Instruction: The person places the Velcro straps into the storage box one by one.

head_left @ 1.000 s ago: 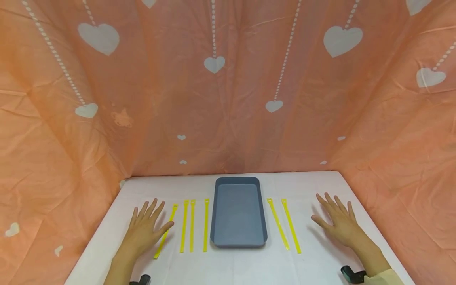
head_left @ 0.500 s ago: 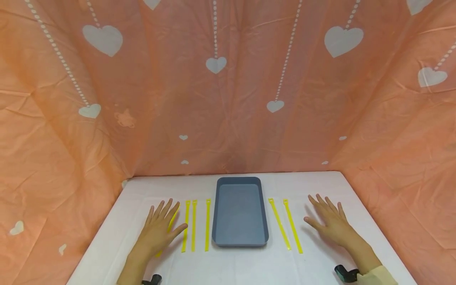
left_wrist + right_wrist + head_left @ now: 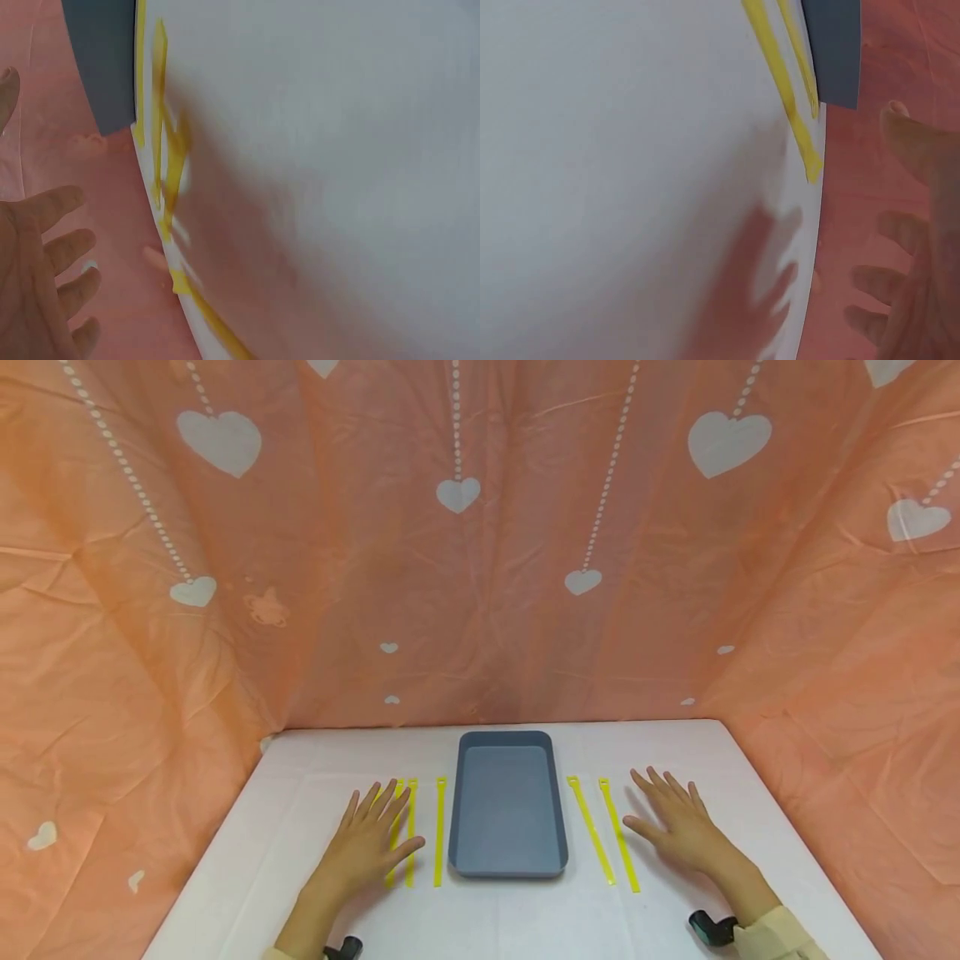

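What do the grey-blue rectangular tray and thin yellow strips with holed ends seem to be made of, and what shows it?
Grey-blue rectangular tray: probably matte plastic, given its even colour without sharp highlights; coated metal is possible.
Thin yellow strips: likely smooth plastic, given their uniform colour and clean edges.

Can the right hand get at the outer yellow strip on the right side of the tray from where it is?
Probably yes. The right hand, holding nothing, hangs above the white table just right of the outer yellow strip, and nothing visible blocks the way between them.
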A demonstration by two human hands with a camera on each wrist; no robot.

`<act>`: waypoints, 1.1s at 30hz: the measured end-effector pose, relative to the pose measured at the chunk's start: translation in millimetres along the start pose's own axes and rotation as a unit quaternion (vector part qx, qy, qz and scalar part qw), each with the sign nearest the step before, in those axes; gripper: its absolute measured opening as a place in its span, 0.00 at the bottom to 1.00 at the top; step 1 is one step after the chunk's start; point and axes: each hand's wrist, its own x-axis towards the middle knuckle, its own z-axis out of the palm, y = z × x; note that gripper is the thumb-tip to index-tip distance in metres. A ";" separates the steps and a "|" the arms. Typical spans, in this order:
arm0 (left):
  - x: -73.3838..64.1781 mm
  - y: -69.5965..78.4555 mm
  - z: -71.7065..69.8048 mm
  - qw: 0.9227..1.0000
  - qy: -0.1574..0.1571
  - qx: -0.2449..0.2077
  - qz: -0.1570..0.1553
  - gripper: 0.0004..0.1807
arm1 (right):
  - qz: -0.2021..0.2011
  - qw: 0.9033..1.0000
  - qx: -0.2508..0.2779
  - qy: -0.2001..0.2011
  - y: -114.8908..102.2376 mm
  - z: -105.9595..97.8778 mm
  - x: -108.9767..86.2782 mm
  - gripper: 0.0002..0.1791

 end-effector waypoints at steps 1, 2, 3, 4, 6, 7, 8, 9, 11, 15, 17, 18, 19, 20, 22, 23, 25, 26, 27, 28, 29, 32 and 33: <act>0.7 2.0 0.7 1.000 -0.003 -0.003 0.002 0.47 | 0.001 1.000 -0.002 -0.001 -0.5 0.9 0.9 0.46; 1.6 3.9 1.6 1.000 -0.008 -0.003 0.003 0.47 | 0.002 1.000 -0.003 -0.003 -1.1 1.8 1.7 0.46; 2.4 5.6 2.6 1.000 -0.012 -0.003 0.005 0.47 | 0.002 1.000 -0.004 -0.002 -1.8 2.4 2.5 0.46; 3.2 7.3 3.5 1.000 -0.015 -0.004 0.008 0.48 | 0.001 1.000 -0.005 -0.001 -2.3 3.5 3.3 0.46; 4.7 10.8 5.1 1.000 -0.017 -0.005 0.018 0.48 | 0.000 1.000 -0.008 -0.002 -3.2 5.5 4.7 0.45; 5.5 12.6 5.9 1.000 -0.017 -0.004 0.023 0.48 | -0.001 1.000 -0.009 -0.002 -3.7 6.3 5.4 0.45; 6.4 14.3 6.9 0.999 -0.019 -0.001 0.029 0.48 | -0.003 1.000 -0.010 -0.002 -3.9 7.1 6.1 0.45; 7.3 16.1 7.8 0.999 -0.021 0.001 0.034 0.48 | -0.004 1.000 -0.010 -0.002 -4.0 8.0 6.9 0.45; 9.1 19.9 9.2 0.999 -0.025 0.005 0.042 0.49 | -0.006 1.000 -0.011 -0.005 -4.3 9.4 8.4 0.45; 13.0 27.5 11.5 0.998 -0.040 0.014 0.054 0.51 | -0.013 1.000 -0.003 -0.007 -5.5 10.2 11.9 0.45; 14.9 31.5 12.4 0.997 -0.046 0.012 0.059 0.52 | -0.014 1.000 0.002 -0.007 -5.5 10.9 14.0 0.45; 15.7 33.4 13.0 0.997 -0.048 0.012 0.063 0.53 | -0.012 1.000 0.006 -0.011 -5.8 11.3 15.0 0.45; 16.5 35.4 13.4 0.997 -0.051 0.010 0.064 0.53 | -0.009 1.000 0.008 -0.013 -5.8 11.7 16.1 0.45; 17.1 37.5 13.9 0.996 -0.052 0.008 0.067 0.54 | -0.007 1.000 0.010 -0.016 -5.9 12.4 17.1 0.45; 18.8 41.4 15.3 0.996 -0.050 0.003 0.074 0.54 | -0.005 1.000 0.012 -0.016 -6.4 13.9 19.2 0.44; 19.4 43.3 15.8 0.996 -0.049 0.000 0.078 0.54 | -0.004 1.000 0.014 -0.016 -6.9 14.4 20.2 0.44; 20.7 47.2 16.6 0.995 -0.049 -0.004 0.084 0.55 | -0.004 1.000 0.016 -0.013 -8.1 15.5 22.0 0.42; 21.3 48.9 17.0 0.995 -0.049 -0.007 0.088 0.56 | -0.003 1.000 0.018 -0.012 -8.8 16.2 22.9 0.41; 21.9 50.5 17.5 0.995 -0.052 -0.008 0.090 0.57 | -0.002 1.000 0.021 -0.011 -9.1 17.1 23.9 0.39; 22.5 52.0 17.7 0.994 -0.054 -0.009 0.091 0.58 | 0.001 1.000 0.024 -0.012 -9.7 17.8 24.9 0.38; 23.0 53.3 18.1 0.994 -0.058 -0.011 0.092 0.59 | 0.005 0.999 0.029 -0.014 -10.1 18.7 26.1 0.38; 25.1 57.0 18.6 0.993 -0.066 -0.015 0.092 0.61 | 0.021 0.999 0.045 -0.017 -10.9 21.3 29.9 0.35; 25.9 57.8 18.8 0.993 -0.069 -0.013 0.092 0.62 | 0.025 0.998 0.048 -0.017 -10.9 22.0 31.2 0.34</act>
